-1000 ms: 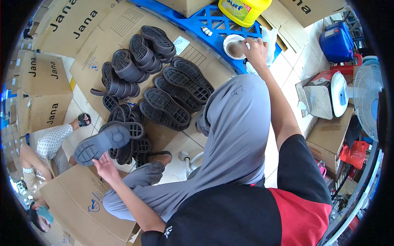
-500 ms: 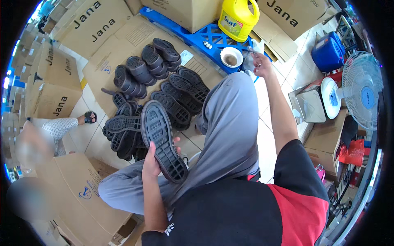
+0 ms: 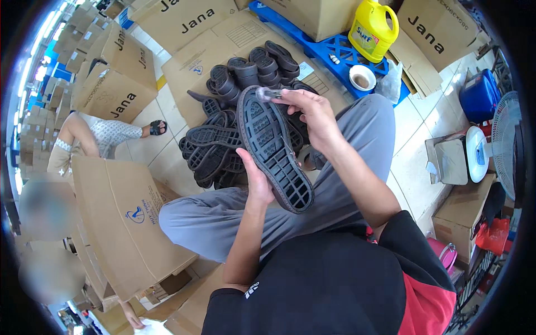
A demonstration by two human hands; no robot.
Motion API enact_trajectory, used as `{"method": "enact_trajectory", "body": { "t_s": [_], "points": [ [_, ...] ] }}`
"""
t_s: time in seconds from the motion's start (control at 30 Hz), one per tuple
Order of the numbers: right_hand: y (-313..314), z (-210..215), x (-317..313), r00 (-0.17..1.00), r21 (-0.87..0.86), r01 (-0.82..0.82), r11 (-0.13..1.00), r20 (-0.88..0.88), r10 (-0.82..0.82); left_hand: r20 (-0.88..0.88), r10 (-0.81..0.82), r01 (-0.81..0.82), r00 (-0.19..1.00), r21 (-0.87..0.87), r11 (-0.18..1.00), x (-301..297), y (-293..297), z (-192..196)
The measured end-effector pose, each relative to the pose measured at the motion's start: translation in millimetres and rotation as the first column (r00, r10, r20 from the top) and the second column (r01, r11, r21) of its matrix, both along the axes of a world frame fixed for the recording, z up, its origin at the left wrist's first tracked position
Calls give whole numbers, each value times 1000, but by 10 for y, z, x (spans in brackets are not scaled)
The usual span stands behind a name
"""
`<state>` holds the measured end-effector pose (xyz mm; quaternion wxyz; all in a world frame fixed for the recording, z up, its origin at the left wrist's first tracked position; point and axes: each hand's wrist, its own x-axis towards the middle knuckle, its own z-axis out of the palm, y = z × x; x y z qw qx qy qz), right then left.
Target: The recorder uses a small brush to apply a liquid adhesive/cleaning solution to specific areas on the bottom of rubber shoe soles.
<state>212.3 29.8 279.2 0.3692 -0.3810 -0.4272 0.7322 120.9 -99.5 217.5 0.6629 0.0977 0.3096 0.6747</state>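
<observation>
1. The left hand (image 3: 258, 181) comes up from the lower edge with the forearm upright and the palm under the sole (image 3: 272, 146). Its fingers are clamped on the sole's left edge near the middle.
2. The right hand (image 3: 312, 114) reaches in from the right with the forearm crossing the grey trouser leg (image 3: 357, 139). Its fingers are pinched together on a small brush (image 3: 267, 95) at the sole's top end.
3. One black sole is held, tread up, and runs from upper left down to lower right over the lap.
4. The brush tip touches the sole's upper tip. The right fingers (image 3: 290, 100) sit just beside that tip, and the left fingers lie under the middle.
5. A pile (image 3: 245, 72) of black soles lies on flattened cardboard (image 3: 184, 67) on the floor behind the held one; they are too overlapped to count exactly.
6. One yellow jug (image 3: 373, 30) and one white bowl (image 3: 362, 77) stand on a blue pallet (image 3: 324, 50).
7. One fan (image 3: 511, 145) stands at the right edge.
8. Another person (image 3: 95, 139) sits at the left among boxes (image 3: 123, 206).
</observation>
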Motion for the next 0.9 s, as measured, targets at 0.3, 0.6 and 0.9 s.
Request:
{"method": "enact_trajectory", "body": {
  "t_s": [0.3, 0.6, 0.9],
  "points": [
    [-160, -82, -165, 991, 157, 122, 980, -68, -113, -33, 49, -49, 998, -5, 999, 77, -53, 1],
    [-717, -138, 262, 900, 557, -337, 759, 428, 85, -141, 152, -154, 978, -9, 988, -183, -32, 121],
    [-1054, -53, 788, 789, 634, -533, 560, 612, 59, 50, 97, -106, 994, 209, 972, -429, -45, 175]
  ]
}}
